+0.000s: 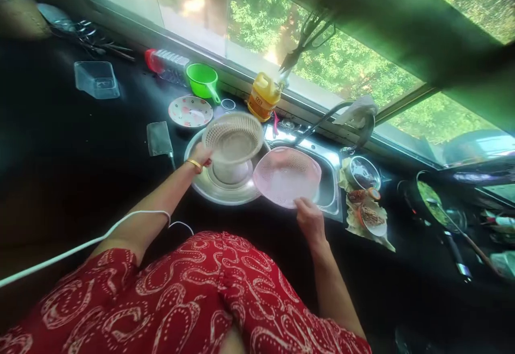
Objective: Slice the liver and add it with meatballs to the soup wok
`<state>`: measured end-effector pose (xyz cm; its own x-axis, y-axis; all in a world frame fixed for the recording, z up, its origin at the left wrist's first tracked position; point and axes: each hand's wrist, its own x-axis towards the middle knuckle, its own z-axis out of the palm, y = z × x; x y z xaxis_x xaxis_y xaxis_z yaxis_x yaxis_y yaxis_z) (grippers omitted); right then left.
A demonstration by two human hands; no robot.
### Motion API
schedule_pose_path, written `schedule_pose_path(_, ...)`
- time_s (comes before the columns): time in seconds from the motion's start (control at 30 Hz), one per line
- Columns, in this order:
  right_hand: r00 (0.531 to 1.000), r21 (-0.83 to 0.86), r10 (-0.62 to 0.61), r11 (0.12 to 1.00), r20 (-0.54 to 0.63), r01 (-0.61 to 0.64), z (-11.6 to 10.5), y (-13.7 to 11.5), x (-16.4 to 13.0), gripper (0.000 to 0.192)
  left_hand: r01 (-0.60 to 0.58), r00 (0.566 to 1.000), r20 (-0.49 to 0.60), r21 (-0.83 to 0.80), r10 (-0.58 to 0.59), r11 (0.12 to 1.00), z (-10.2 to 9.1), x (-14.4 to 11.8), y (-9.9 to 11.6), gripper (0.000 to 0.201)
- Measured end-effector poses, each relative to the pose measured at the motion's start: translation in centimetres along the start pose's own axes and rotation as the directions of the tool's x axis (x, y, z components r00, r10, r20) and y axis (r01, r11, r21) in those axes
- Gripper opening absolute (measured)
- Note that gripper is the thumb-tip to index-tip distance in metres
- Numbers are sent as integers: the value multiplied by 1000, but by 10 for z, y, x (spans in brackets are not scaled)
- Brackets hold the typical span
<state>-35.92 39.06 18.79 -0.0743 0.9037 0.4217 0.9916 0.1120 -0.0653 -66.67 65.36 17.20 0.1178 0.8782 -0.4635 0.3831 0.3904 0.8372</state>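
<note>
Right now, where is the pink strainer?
In the head view, the pink strainer sits centre, over the sink, held by the right hand, beside the white strainer.

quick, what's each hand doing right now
Left hand: closed on the rim of the white strainer basket.
Right hand: closed on the edge of the pink strainer basket.

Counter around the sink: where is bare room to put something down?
Bare dark counter lies left of the steel basin, below the clear tub and beside the cleaver. Crowded: the window edge with floral plate, green scoop, oil bottle; also right of the sink.
</note>
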Motion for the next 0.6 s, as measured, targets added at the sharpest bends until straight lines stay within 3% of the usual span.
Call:
schedule_pose_path(0.17, 995, 43, -97, 994, -28, 99, 27, -26, 48, 31, -184, 976, 109, -42, 188, 982, 2, -30, 52, 32)
schedule_pose_path(0.23, 987, 68, -129, 988, -92, 136, 43, -37, 64, 32, -225, 968, 128, 54, 217, 973, 4, -39, 58, 36)
schedule_pose_path(0.33, 956, 101, -162, 976, -243, 191, 60, -49, 72, 35, -283, 959, 61, 241, 276, 929, -4, -47, 52, 43)
schedule_pose_path(0.4, 926, 137, -187, 960, -328, 243, 68, -54, 71, 37, -231, 972, 80, 120, 222, 966, -12, -54, 39, 48)
schedule_pose_path(0.5, 906, 263, -184, 918, -381, 297, 78, -55, 66, 37, -17, 963, 258, -238, 80, 971, -16, -63, 15, 48)
schedule_pose_path(0.6, 944, 502, 3, 848, -330, 173, 90, -49, 57, 24, 137, 953, 303, -425, -2, 895, -8, -65, -6, 41)
